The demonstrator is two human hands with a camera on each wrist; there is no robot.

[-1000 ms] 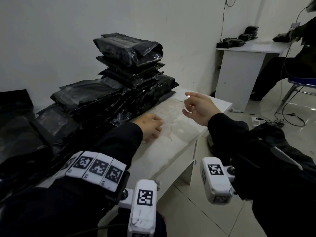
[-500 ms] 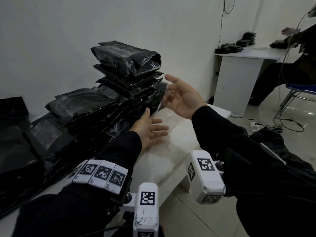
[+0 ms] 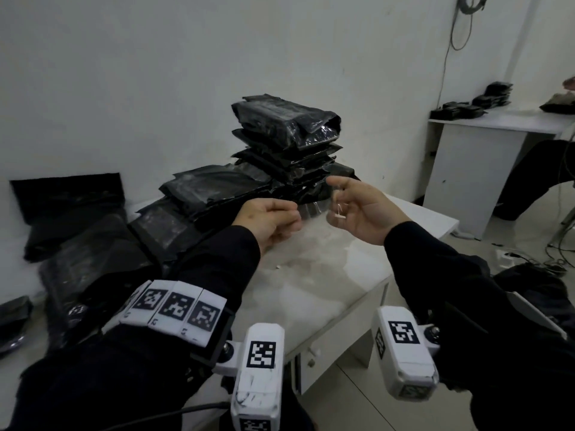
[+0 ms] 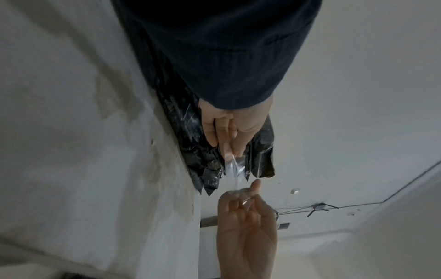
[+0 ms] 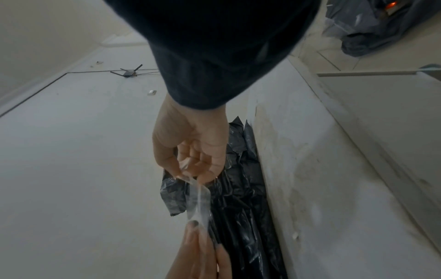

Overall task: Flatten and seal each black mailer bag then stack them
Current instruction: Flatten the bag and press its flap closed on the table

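A tall stack of black mailer bags (image 3: 286, 129) stands at the back of the white table (image 3: 314, 284), with a lower pile of bags (image 3: 211, 188) spreading left of it. In front of the stack, above the table, a thin clear plastic strip (image 3: 312, 209) is stretched between my two hands. My left hand (image 3: 292, 214) pinches its left end with curled fingers. My right hand (image 3: 334, 202), palm up, pinches the other end. The wrist views show the same strip (image 4: 235, 168) (image 5: 199, 198) taut between the hands, with the bags (image 5: 238, 198) behind it.
Flat black bags (image 3: 68, 213) lie along the left by the wall. A second white table (image 3: 485, 157) with dark items stands at the right, where another person's dark leg (image 3: 529, 175) shows. Cables and a dark bag (image 3: 535, 290) lie on the floor. A small white scrap (image 3: 278, 266) rests on the table.
Half a second ago both hands were spread open near the stack. They have drawn together, and each now pinches an end of the clear strip.
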